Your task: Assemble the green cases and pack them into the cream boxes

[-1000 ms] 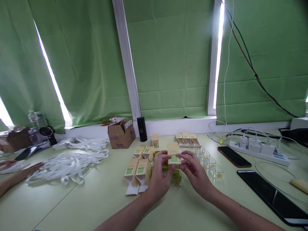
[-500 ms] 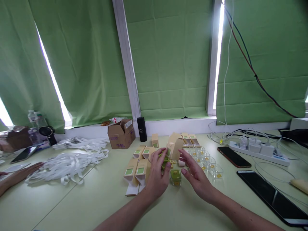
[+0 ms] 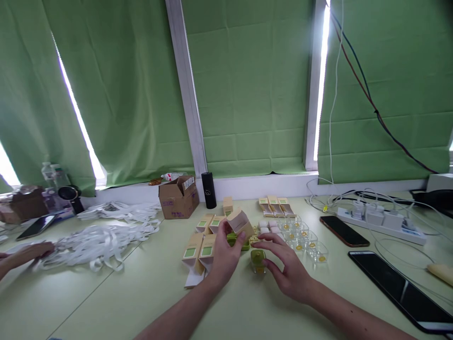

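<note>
My left hand is closed around a small beige carton, which it holds tilted with its open end up. My right hand has its thumb and fingers around a small clear jar with a green lid that sits on the table. Beyond my left fingers a green piece shows, partly hidden. To the left stand several beige cartons with green labels, their flaps open. White caps and clear jars with yellow bases are grouped past my right hand.
More cartons stand at the back, near a black cylinder and a cardboard box. White straps lie left, beside another person's hand. Phones, a tablet and a power strip with cables lie right.
The carton in my left hand has come down and tipped, exposing the white caps behind. My right hand has moved left and closed in on the green-lidded jar. The other person's hand shifted left.
</note>
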### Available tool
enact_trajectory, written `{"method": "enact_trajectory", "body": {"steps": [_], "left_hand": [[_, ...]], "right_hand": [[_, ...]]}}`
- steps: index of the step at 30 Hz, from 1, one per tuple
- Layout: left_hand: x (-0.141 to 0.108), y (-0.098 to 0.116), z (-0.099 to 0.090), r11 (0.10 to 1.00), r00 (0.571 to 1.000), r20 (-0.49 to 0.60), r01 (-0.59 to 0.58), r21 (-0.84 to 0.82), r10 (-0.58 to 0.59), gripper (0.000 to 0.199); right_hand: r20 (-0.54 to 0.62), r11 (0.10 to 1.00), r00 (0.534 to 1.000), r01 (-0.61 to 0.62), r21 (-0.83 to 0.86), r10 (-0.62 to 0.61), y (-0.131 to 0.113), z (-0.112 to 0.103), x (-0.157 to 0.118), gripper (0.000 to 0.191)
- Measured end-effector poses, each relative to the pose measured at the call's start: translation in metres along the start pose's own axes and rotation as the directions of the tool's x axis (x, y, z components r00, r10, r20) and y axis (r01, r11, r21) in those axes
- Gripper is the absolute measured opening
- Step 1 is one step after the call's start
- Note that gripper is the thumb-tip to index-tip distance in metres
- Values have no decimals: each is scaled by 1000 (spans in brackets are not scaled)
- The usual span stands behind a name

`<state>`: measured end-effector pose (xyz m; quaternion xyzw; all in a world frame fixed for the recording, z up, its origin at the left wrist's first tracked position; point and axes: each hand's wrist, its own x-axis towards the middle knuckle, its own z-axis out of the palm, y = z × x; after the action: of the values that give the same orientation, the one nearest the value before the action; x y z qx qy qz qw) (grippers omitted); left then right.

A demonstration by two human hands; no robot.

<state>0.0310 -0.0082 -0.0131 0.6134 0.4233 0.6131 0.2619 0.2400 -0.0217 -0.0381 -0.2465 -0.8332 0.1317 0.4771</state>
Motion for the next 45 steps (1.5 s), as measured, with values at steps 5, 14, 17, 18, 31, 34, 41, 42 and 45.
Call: {"method": "enact_trajectory", "body": {"steps": [5,14,17,18,31,34,41,42,45], "left_hand": [[6,-7,-4,993,996,15,93,-75,-92,54],[6,-3,-9,989,999,5,49,139,-50,41],[5,-1,-9,976,996,53,57,212,-69,45],[5,-1,-8,969,995,69,55,239,-74,46],[-7,7,-4,892,955,272,-22,452,-114,54],[-9,11,-4,877,941,303,-11,480,-153,60],[-10,17,-4,949,977,199,-138,284,82,44],[-10,17,-5,950,974,183,-181,254,136,36],[-7,15,-8,943,963,146,-254,216,226,19]], "right_hand": [[20,974,989,-138,-182,144,5,-1,3,38],[168,872,921,-256,-417,351,-4,-3,9,51],[162,838,915,-251,-484,368,-3,-12,13,53],[166,827,914,-243,-508,370,-2,-15,14,53],[177,771,910,-201,-604,376,7,-24,16,41],[174,772,909,-205,-602,377,6,-24,16,40],[170,769,908,-212,-603,383,5,-25,17,40],[170,768,907,-212,-604,384,5,-25,17,40],[166,761,903,-221,-611,395,6,-25,17,39]]}}
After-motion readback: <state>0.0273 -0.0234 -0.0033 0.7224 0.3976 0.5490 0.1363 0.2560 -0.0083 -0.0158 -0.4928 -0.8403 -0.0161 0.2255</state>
